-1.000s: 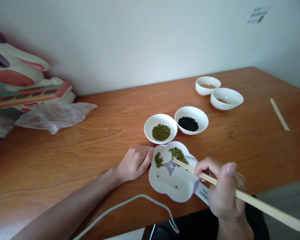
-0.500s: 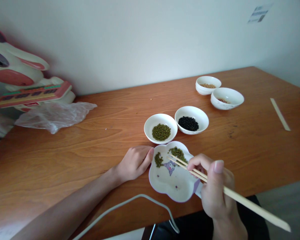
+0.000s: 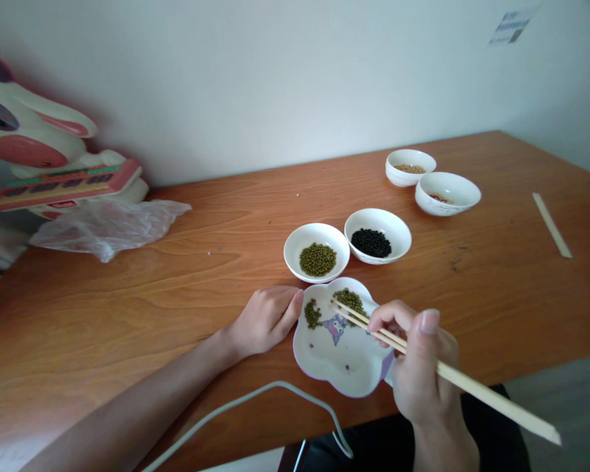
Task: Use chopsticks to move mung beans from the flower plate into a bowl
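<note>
My right hand grips a pair of wooden chopsticks, their tips slightly apart over the green beans. Those tips are above a flower-shaped white plate with a purple rim and a cartoon figure. On the plate lie a larger pile of green beans and a smaller pile of green beans to its left. Closed at the plate's left rim is my left hand, its fingertips partly hidden. Just behind the plate stand a bowl of green beans and a bowl of black beans.
Farther back on the right are a bowl of tan grains and a bowl with reddish bits. A pale strip lies at the right. Left stand a cow-shaped toy and a plastic bag. A white cable curves in front.
My right hand has shifted slightly left, and the chopsticks' rear end has moved left and up a little. The left hand and the plate stay in place.
</note>
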Demonstrator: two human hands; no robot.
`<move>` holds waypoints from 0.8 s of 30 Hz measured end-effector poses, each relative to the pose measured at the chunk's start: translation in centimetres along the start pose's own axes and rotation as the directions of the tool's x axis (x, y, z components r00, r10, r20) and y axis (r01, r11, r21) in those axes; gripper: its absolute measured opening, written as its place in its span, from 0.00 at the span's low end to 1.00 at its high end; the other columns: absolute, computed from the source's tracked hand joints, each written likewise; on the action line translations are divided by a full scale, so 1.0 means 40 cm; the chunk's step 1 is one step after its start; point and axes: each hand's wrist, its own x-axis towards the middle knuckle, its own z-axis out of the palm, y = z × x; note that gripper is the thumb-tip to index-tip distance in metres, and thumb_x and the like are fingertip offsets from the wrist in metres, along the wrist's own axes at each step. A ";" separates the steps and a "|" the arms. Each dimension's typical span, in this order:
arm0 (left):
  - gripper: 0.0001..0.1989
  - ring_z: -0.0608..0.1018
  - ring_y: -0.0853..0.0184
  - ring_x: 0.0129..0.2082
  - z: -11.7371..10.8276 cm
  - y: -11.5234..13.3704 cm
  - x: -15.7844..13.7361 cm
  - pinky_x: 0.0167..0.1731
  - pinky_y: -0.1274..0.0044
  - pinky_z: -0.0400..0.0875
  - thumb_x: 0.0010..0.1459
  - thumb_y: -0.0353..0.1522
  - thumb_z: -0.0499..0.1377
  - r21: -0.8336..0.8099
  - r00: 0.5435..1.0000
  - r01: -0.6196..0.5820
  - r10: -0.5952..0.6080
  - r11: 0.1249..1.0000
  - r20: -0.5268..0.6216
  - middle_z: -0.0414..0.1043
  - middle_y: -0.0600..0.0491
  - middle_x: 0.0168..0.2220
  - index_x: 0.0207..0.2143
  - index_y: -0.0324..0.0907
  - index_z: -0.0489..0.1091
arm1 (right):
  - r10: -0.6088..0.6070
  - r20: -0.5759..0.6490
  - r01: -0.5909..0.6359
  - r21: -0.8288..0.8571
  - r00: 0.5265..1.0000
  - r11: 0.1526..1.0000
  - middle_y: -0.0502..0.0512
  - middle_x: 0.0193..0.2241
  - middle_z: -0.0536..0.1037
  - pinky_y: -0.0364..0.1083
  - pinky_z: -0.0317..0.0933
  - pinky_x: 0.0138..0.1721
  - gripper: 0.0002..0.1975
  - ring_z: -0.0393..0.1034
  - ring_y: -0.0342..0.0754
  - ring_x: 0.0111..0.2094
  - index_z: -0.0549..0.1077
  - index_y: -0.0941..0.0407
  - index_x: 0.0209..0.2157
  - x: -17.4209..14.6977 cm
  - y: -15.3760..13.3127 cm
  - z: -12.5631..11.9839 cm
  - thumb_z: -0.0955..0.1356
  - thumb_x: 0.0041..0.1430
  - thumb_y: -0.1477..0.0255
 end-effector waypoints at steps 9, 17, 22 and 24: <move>0.20 0.69 0.69 0.28 0.001 0.004 0.002 0.34 0.75 0.65 0.78 0.36 0.42 0.008 1.000 0.008 -0.008 1.000 -0.006 0.69 0.54 0.29 0.31 0.43 0.61 | -0.009 -0.005 0.009 -0.017 1.000 1.000 0.52 0.19 0.69 0.47 0.53 0.26 0.39 0.64 0.46 0.22 0.72 0.55 0.25 0.003 0.002 0.004 0.47 0.75 0.47; 0.20 0.69 0.69 0.28 -0.001 0.003 0.001 0.35 0.75 0.65 0.78 0.36 0.42 0.008 1.000 0.007 -0.007 1.000 -0.005 0.67 0.54 0.29 0.30 0.43 0.60 | -0.002 -0.040 0.001 -0.012 0.999 1.000 0.51 0.18 0.67 0.47 0.54 0.26 0.40 0.64 0.45 0.22 0.73 0.55 0.24 0.003 -0.005 0.006 0.48 0.76 0.47; 0.20 0.68 0.69 0.28 -0.005 0.002 0.001 0.34 0.75 0.65 0.78 0.36 0.42 0.007 1.000 0.000 0.000 1.000 -0.002 0.67 0.54 0.29 0.30 0.43 0.60 | -0.016 -0.044 0.017 0.012 0.999 1.000 0.52 0.17 0.68 0.47 0.54 0.25 0.41 0.64 0.45 0.21 0.73 0.55 0.22 0.002 -0.012 0.005 0.48 0.75 0.47; 0.20 0.68 0.69 0.28 -0.006 -0.001 0.001 0.34 0.75 0.65 0.78 0.36 0.42 0.006 1.000 0.001 -0.001 1.000 -0.002 0.67 0.54 0.29 0.30 0.43 0.60 | -0.006 -0.041 0.008 0.044 0.999 0.999 0.52 0.17 0.69 0.47 0.54 0.23 0.41 0.65 0.46 0.20 0.73 0.54 0.22 0.000 -0.015 0.002 0.48 0.75 0.46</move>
